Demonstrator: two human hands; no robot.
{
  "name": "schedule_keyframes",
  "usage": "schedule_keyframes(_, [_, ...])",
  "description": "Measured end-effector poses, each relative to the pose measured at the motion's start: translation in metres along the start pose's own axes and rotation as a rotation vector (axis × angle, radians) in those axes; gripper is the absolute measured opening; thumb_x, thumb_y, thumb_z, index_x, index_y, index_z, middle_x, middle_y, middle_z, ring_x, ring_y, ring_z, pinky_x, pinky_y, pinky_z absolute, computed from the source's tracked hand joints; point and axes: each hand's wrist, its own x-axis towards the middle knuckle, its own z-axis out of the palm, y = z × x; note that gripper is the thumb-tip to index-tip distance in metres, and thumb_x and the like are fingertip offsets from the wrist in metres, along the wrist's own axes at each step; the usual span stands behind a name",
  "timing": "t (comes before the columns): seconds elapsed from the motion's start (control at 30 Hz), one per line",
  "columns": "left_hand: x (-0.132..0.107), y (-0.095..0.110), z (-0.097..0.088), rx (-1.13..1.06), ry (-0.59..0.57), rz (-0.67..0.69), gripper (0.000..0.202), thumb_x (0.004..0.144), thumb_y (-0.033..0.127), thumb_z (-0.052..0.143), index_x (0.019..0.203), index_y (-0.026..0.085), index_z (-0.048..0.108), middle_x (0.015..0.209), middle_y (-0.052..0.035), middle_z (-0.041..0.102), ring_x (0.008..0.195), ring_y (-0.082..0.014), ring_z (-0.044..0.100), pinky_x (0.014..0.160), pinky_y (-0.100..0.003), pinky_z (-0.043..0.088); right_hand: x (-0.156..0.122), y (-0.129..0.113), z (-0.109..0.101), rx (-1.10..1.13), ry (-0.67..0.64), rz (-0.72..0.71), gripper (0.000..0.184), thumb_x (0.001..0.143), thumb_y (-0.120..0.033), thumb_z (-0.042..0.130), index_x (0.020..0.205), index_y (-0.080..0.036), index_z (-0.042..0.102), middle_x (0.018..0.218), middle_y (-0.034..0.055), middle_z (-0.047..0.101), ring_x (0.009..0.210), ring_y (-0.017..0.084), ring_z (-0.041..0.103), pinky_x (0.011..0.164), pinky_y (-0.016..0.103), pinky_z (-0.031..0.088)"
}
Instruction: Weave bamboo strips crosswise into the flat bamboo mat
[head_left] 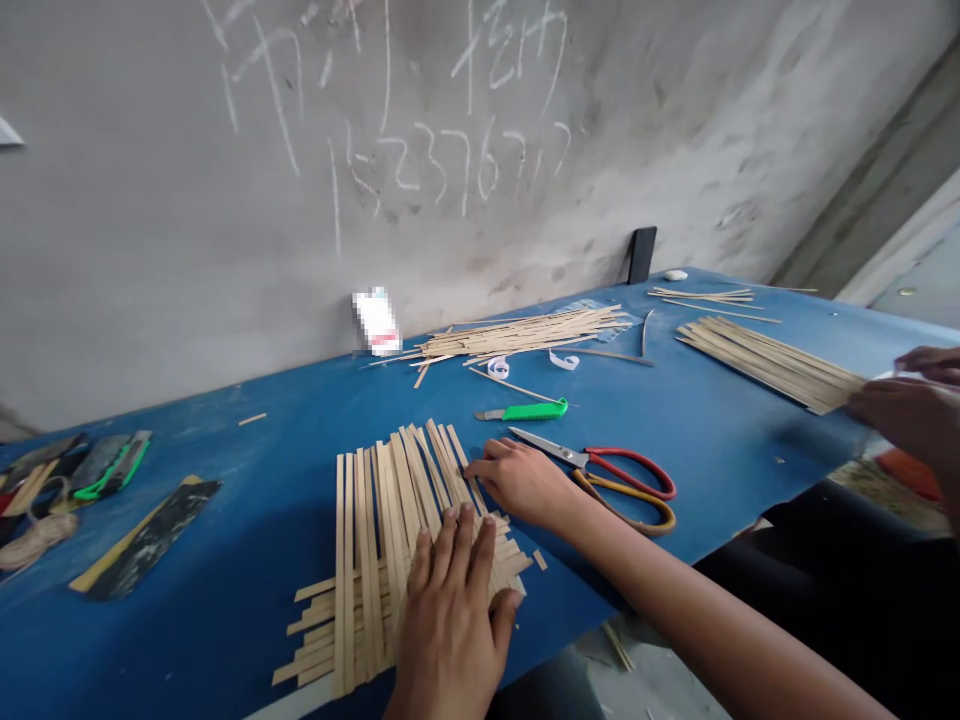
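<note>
My left hand (448, 620) lies flat with its fingers spread on a mat of interwoven pale bamboo strips (375, 530), pressing on its near part. My right hand (521, 482) rests on the mat's right edge, with its fingertips against the strips. Just right of that hand lie red-and-yellow-handled scissors (589, 462), their blades pointing left. Beyond them is a green utility knife (525, 410). Both tools lie apart from my hands on the blue table (285, 470).
A loose pile of bamboo strips (517, 333) lies at the table's back. At right, a co-worker's hands (915, 395) touch a flat bundle of strips (772, 362). Dark strips and twine (37, 535) lie at left. A chalk-marked concrete wall (300, 150) rises behind.
</note>
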Motion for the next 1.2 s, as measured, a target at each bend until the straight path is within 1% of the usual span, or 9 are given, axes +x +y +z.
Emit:
schedule_keyframes(0.1, [0.001, -0.001, 0.001, 0.018, -0.002, 0.019, 0.055, 0.102, 0.044, 0.043, 0.151, 0.019, 0.044, 0.153, -0.0104, 0.051, 0.142, -0.0301, 0.045, 0.111, -0.052, 0.041, -0.003, -0.002, 0.003, -0.040, 0.017, -0.005, 0.031, 0.094, -0.020, 0.056, 0.119, -0.026, 0.073, 0.103, 0.0115, 0.065, 0.093, 0.024, 0.058, 0.082, 0.034, 0.044])
schedule_keyframes(0.2, [0.000, -0.001, 0.004, 0.000, -0.015, 0.012, 0.057, 0.102, 0.044, 0.043, 0.152, 0.018, 0.042, 0.153, -0.0105, 0.050, 0.143, -0.0300, 0.044, 0.111, -0.051, 0.041, -0.006, -0.002, 0.005, -0.061, 0.035, -0.112, 0.035, 0.085, -0.023, 0.069, 0.120, -0.024, 0.072, 0.116, 0.0122, 0.063, 0.101, 0.027, 0.054, 0.085, 0.037, 0.044])
schedule_keyframes(0.33, [-0.001, -0.001, 0.005, -0.026, -0.020, -0.002, 0.063, 0.100, 0.042, 0.045, 0.157, 0.016, 0.033, 0.154, -0.0121, 0.049, 0.143, -0.0307, 0.044, 0.113, -0.052, 0.040, -0.007, 0.002, 0.007, -0.039, 0.052, -0.163, 0.033, 0.086, -0.022, 0.067, 0.118, -0.025, 0.072, 0.125, 0.0110, 0.060, 0.105, 0.026, 0.052, 0.090, 0.038, 0.044])
schedule_keyframes(0.5, [0.000, 0.000, 0.002, -0.032, 0.021, -0.015, 0.066, 0.101, 0.040, 0.044, 0.159, 0.015, 0.025, 0.155, -0.0136, 0.047, 0.142, -0.0307, 0.046, 0.111, -0.051, 0.042, -0.007, 0.007, 0.014, -0.032, 0.102, -0.077, 0.029, 0.091, -0.016, 0.056, 0.115, -0.022, 0.072, 0.117, 0.0123, 0.060, 0.101, 0.024, 0.052, 0.093, 0.037, 0.043])
schedule_keyframes(0.67, [-0.001, -0.001, 0.003, -0.061, 0.051, -0.032, 0.065, 0.101, 0.041, 0.044, 0.158, 0.016, 0.026, 0.153, -0.0131, 0.049, 0.138, -0.0306, 0.050, 0.108, -0.051, 0.044, -0.006, 0.006, 0.014, 0.148, 0.145, -0.021, 0.038, 0.093, -0.009, 0.049, 0.124, -0.020, 0.068, 0.111, 0.0103, 0.065, 0.095, 0.022, 0.054, 0.094, 0.038, 0.043])
schedule_keyframes(0.77, [-0.001, -0.002, 0.004, -0.067, 0.040, -0.022, 0.063, 0.100, 0.041, 0.046, 0.157, 0.018, 0.031, 0.153, -0.0114, 0.050, 0.139, -0.0308, 0.050, 0.110, -0.051, 0.042, -0.003, 0.004, 0.012, 0.350, 0.172, 0.032, 0.036, 0.091, -0.007, 0.050, 0.120, -0.018, 0.068, 0.109, 0.0086, 0.069, 0.094, 0.021, 0.056, 0.097, 0.039, 0.043])
schedule_keyframes(0.87, [0.000, -0.003, 0.005, -0.038, 0.042, -0.006, 0.058, 0.100, 0.041, 0.045, 0.153, 0.017, 0.039, 0.153, -0.0108, 0.050, 0.138, -0.0300, 0.050, 0.110, -0.050, 0.041, 0.000, 0.003, 0.013, 0.459, 0.199, 0.082, 0.035, 0.088, -0.005, 0.053, 0.117, -0.018, 0.067, 0.095, 0.0033, 0.072, 0.087, 0.018, 0.059, 0.090, 0.033, 0.046])
schedule_keyframes(1.03, [0.001, -0.006, 0.006, 0.044, 0.081, 0.049, 0.055, 0.101, 0.043, 0.043, 0.149, 0.015, 0.046, 0.151, -0.0097, 0.053, 0.135, -0.0296, 0.054, 0.104, -0.049, 0.045, 0.005, 0.007, 0.017, 0.508, 0.213, 0.114, 0.039, 0.080, 0.000, 0.058, 0.112, -0.018, 0.068, 0.082, -0.0010, 0.070, 0.076, 0.014, 0.061, 0.077, 0.026, 0.047])
schedule_keyframes(1.2, [0.002, -0.008, 0.010, 0.053, 0.076, 0.045, 0.053, 0.101, 0.042, 0.042, 0.148, 0.018, 0.047, 0.150, -0.0088, 0.055, 0.134, -0.0292, 0.054, 0.104, -0.048, 0.045, 0.006, 0.009, 0.015, 0.485, 0.208, 0.093, 0.036, 0.079, 0.000, 0.060, 0.108, -0.019, 0.071, 0.087, -0.0023, 0.072, 0.078, 0.012, 0.063, 0.085, 0.026, 0.046])
